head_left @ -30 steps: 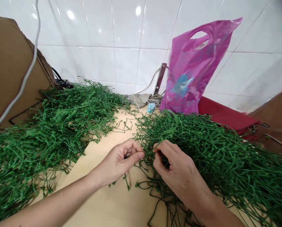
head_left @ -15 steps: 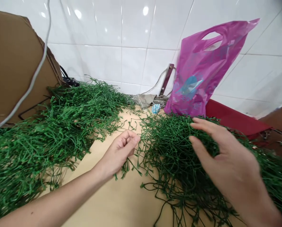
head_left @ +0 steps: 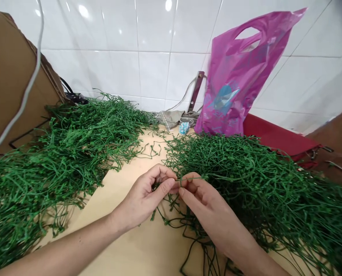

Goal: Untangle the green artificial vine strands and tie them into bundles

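Observation:
A thin green cord (head_left: 193, 178) runs between the fingertips of both hands, low over the work surface. My left hand (head_left: 142, 197) is closed in a pinch at its left end, thumb against the bent index finger. Close beside it, my right hand (head_left: 209, 209) pinches the same cord between thumb and fingers; the fingertips hide part of it. A dense pile of green cords (head_left: 262, 174) with small tufted or knotted ends spreads behind and to the right of my right hand. Another such pile (head_left: 76, 147) lies to the left, beyond my left forearm.
Tan board (head_left: 133, 245) runs between the piles, with a few loose cords (head_left: 152, 149) on it. Behind stand a pink plastic bag (head_left: 231, 84), a small blue-and-white bundle (head_left: 184, 128) and a red case (head_left: 282, 140). A cardboard box (head_left: 15, 76) and white cable (head_left: 30, 84) are left.
My right hand has come left from above the right pile, closing from open to a pinch on a cord beside my left hand. The camera view has shifted slightly.

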Tool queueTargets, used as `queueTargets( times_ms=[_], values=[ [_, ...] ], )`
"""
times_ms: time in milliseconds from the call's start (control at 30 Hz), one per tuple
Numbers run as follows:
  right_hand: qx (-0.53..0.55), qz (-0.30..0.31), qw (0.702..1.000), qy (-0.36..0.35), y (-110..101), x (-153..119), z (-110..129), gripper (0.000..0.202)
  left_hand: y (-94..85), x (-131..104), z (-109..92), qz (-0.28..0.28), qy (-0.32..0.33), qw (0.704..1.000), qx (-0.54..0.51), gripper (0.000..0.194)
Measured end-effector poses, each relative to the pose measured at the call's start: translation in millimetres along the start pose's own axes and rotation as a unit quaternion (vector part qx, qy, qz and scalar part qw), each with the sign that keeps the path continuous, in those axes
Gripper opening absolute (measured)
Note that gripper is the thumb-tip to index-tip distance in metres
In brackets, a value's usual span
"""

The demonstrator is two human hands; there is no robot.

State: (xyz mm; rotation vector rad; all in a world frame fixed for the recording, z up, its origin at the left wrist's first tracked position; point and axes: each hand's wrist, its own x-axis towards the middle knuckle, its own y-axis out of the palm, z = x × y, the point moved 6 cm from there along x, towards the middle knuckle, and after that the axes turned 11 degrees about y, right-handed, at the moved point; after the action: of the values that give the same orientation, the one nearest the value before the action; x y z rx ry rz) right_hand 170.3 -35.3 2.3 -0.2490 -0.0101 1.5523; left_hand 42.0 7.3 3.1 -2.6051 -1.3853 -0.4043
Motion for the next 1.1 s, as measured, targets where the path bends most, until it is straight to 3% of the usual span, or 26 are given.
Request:
queueTargets(
  times_ms=[233, 367, 433, 533, 633, 767, 1000, 1100],
  values=[
    [-0.023, -0.004, 0.999, 0.026, 0.9, -1.2, -0.2, 0.011, -5.0, -1.5, 19.3, -0.016, -0.109, 0.994, -0.026, 0.032],
    [-0.02, 0.063, 0.996, 0.052, 9.3, -2.4, -2.1, 0.011, -16.9, 3.5, 8.5, -0.068, -0.045, 0.996, 0.023, 0.023],
    [-0.039, 0.088, 0.995, 0.038, 13.6, -4.5, -0.7, 0.017, -15.9, 5.1, 3.3, -0.054, -0.005, 0.998, 0.01, 0.019],
    [-0.074, 0.08, 0.994, -0.006, 17.2, -7.2, 3.2, 0.023, -7.9, 4.1, 7.9, -0.015, -0.021, 0.996, -0.084, 0.018],
    [-0.104, 0.07, 0.991, -0.042, 21.7, -8.1, 5.5, 0.025, -3.0, 2.1, 16.6, -0.025, -0.066, 0.98, -0.186, 0.019],
    [-0.133, 0.11, 0.982, -0.082, 24.6, -8.0, 9.8, 0.027, 0.8, -1.0, 19.0, -0.04, -0.098, 0.949, -0.297, 0.02],
    [-0.242, 0.198, 0.938, -0.148, 10.9, -15.2, 28.8, 0.028, 13.4, -8.4, 4.3, 0.034, -0.15, 0.891, -0.426, 0.016],
    [-0.243, 0.269, 0.917, -0.169, 20.6, -26.6, 28.9, 0.028, 2.4, 0.0, 0.8, -0.024, -0.131, 0.868, -0.477, 0.016]
  ],
)
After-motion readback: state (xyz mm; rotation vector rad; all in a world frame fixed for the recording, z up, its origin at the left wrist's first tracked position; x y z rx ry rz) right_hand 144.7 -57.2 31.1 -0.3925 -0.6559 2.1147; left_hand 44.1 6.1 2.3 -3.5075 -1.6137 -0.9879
